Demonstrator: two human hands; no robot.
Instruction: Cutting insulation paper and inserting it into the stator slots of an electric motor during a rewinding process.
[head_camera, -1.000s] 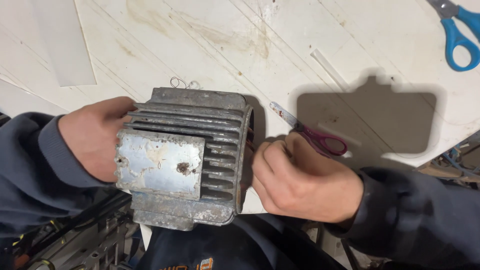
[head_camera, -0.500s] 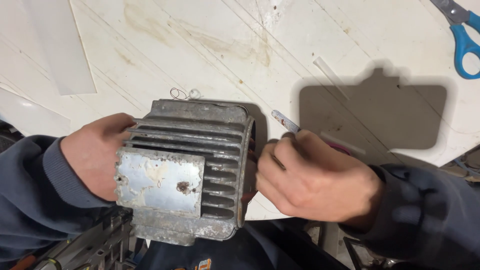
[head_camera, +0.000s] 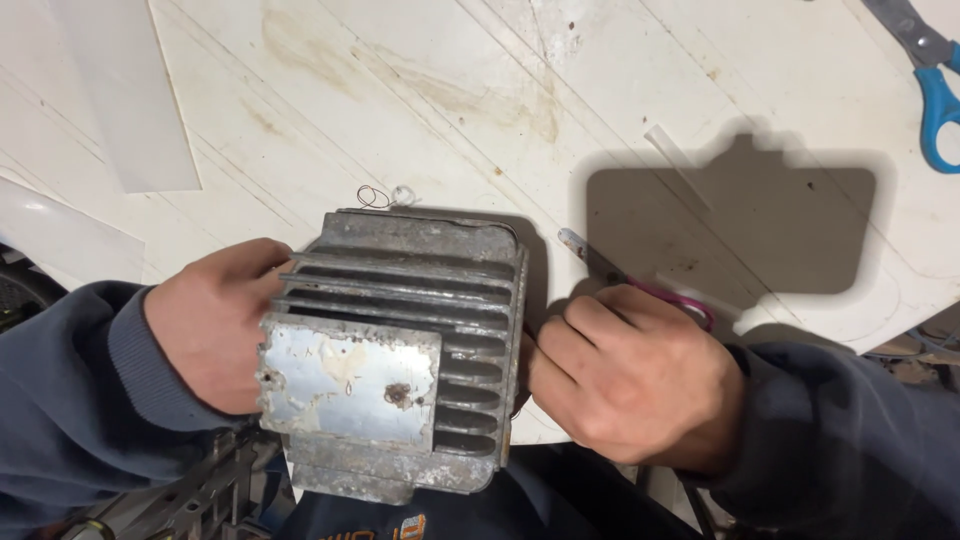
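A worn grey finned metal housing, with a flat scratched plate on top, is held at the table's near edge. My left hand grips its left side. Against its right edge presses my right hand, fingers curled; the thumb is hidden. A small tool with pink handles and a metal tip lies on the table just behind my right hand, partly covered by it.
The white, stained table carries blue-handled scissors at the far right corner, a thin wire loop just behind the housing, and translucent plastic sheets at the left. A dark shadow lies right of centre.
My right hand has slid slightly over the pink-handled tool, covering more of it. Both hands stay on the housing, which has hardly moved.
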